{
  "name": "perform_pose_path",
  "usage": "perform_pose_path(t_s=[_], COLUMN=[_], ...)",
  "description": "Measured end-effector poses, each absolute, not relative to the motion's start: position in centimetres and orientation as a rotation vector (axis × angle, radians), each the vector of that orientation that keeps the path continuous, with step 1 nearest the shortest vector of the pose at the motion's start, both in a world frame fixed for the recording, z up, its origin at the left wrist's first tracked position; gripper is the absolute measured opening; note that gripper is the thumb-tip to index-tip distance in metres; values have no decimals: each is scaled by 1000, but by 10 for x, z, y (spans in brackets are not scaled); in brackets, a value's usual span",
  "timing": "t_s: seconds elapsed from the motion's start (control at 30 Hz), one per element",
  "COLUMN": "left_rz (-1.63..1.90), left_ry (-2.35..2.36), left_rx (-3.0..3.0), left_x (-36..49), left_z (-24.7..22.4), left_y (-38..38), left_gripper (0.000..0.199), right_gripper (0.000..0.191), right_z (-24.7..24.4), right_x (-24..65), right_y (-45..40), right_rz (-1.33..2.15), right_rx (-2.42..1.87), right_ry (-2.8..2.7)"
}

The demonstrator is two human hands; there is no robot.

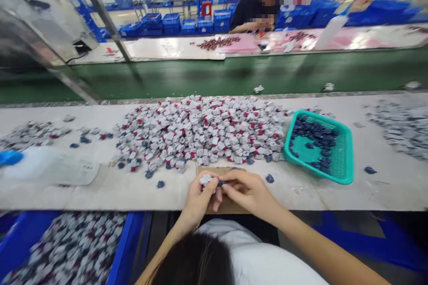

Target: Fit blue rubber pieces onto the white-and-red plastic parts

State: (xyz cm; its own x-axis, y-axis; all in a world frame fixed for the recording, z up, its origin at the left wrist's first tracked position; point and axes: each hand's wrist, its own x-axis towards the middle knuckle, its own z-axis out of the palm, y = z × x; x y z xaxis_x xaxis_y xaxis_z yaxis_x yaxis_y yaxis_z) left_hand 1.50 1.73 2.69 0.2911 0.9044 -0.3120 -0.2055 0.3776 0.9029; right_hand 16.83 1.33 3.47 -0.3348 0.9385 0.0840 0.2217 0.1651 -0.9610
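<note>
My left hand [199, 196] is closed around a small light grey plastic part [205, 180] with a bit of red on it. Close against it, my right hand [245, 188] pinches a small dark blue piece [222, 183] between thumb and fingers. The two pieces meet or nearly meet; the fingers hide the exact contact. Both hands are over a brown cardboard piece [230, 207] at the table's near edge. Just beyond them spreads a large heap of grey and red parts [207, 131]. A green basket [347, 156] to the right holds loose dark blue pieces [314, 136].
A white bottle with a blue cap [56, 167] lies at the left. Below the table edge stands a blue bin [132, 236] of grey and red parts. More grey parts [401, 124] lie far right. Across the green strip, a person [256, 6] works at another table.
</note>
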Motion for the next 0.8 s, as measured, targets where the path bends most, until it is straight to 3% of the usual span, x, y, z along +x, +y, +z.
perform_pose_path(t_s=[0.17, 0.33, 0.57, 0.8], left_rz=[731, 812, 856, 873], left_ry=[922, 953, 1105, 1171], left_rx=[934, 856, 906, 995], left_x=[4, -12, -29, -23], left_z=[30, 22, 8, 6], left_y=[11, 5, 2, -2], left_gripper=[29, 29, 30, 25], right_gripper=[15, 14, 18, 27], right_z=[21, 16, 10, 3], right_x=[165, 189, 218, 205], right_y=[4, 16, 17, 16], right_rz=[1501, 1205, 973, 775], right_rx=[-1164, -1329, -1278, -1232], right_ry=[-1404, -1188, -2194, -2505])
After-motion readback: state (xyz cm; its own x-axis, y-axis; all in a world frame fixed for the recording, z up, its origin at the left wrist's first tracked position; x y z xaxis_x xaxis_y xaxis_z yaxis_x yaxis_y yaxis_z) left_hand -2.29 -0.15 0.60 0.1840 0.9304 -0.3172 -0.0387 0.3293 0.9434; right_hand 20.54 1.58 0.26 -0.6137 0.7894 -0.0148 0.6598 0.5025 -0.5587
